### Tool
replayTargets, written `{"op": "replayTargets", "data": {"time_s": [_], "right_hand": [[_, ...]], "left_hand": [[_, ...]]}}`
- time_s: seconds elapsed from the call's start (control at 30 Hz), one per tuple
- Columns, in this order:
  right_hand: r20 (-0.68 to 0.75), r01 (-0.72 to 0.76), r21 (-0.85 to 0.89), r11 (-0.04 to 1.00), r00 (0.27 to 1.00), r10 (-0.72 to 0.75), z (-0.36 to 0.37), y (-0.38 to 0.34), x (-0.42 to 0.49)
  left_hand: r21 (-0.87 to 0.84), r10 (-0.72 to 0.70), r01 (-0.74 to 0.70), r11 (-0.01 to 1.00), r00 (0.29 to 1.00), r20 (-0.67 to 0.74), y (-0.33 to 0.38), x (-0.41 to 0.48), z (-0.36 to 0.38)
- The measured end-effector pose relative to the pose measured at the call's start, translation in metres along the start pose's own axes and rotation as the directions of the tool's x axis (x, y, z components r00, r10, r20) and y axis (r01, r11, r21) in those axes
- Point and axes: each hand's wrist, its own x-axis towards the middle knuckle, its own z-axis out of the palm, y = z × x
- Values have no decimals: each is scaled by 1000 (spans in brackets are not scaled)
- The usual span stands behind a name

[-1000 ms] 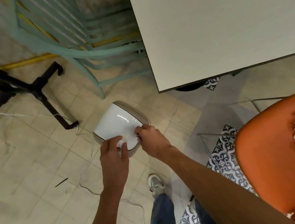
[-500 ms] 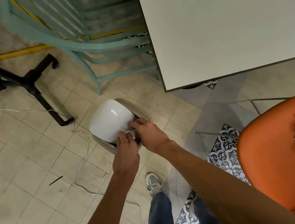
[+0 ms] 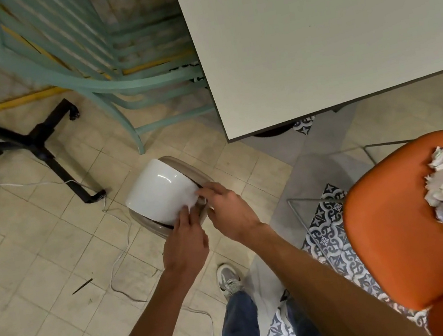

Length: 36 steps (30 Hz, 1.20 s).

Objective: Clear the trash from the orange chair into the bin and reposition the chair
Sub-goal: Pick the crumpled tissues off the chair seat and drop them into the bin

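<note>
White lid [image 3: 160,197] (tilted) touches left hand [image 3: 185,245], right hand [image 3: 230,213].

Beige tiled floor [image 3: 26,276], teal chair [image 3: 116,79], white table [image 3: 311,48], black stand [image 3: 42,146], patterned tiles [image 3: 328,226]

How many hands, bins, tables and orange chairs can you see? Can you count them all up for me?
Hands: 2 (left hand, right hand)
Bin: 1
White table: 1
Orange chair: 1
Total: 5
</note>
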Motion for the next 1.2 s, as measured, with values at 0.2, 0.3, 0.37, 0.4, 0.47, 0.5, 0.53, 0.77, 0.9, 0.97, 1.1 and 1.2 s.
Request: {"op": "replayTargets", "data": {"time_s": [0.2, 0.3, 0.37, 0.4, 0.47, 0.5, 0.53, 0.77, 0.9, 0.97, 1.1, 1.2], "right_hand": [[-116, -82, -38, 996, 990, 77, -41, 19, -58], [-194, -128, -24, 991, 973, 121, -63, 37, -94], [-251, -159, -4, 987, 956, 153, -76, 52, -119], [-283, -177, 9, 984, 943, 172, -84, 63, -133], [-323, -210, 39, 977, 923, 211, -94, 79, -156], [-343, -233, 64, 970, 908, 241, -101, 90, -170], [-361, -254, 83, 964, 894, 267, -106, 100, -182], [-476, -389, 244, 888, 750, 459, -136, 183, -261], [-471, -491, 335, 804, 652, 594, -148, 233, -295], [-459, -538, 387, 749, 592, 662, -154, 262, -312], [-429, -599, 469, 648, 487, 761, -166, 321, -340], [-409, -646, 490, 586, 423, 809, -175, 365, -351]], "left_hand": [[-59, 0, -3, 998, 998, -63, 32, -23, -26], [-99, 47, -62, 993, 989, -142, 59, -31, -37], [-137, 77, -102, 985, 981, -179, 83, -37, -46], [-149, 101, -131, 980, 975, -197, 100, -39, -51], [-152, 137, -173, 973, 966, -222, 125, -43, -57], [-148, 170, -207, 967, 959, -229, 142, -44, -59], [-147, 195, -232, 962, 953, -230, 156, -44, -59], [-128, 398, -417, 900, 905, -153, 269, -41, -46], [-73, 501, -510, 857, 859, -108, 331, -39, -28], [-55, 556, -561, 826, 827, -85, 366, -35, -13], [-51, 618, -619, 784, 785, -30, 440, -21, 18], [-48, 634, -633, 773, 773, 19, 489, -5, 44]]}}
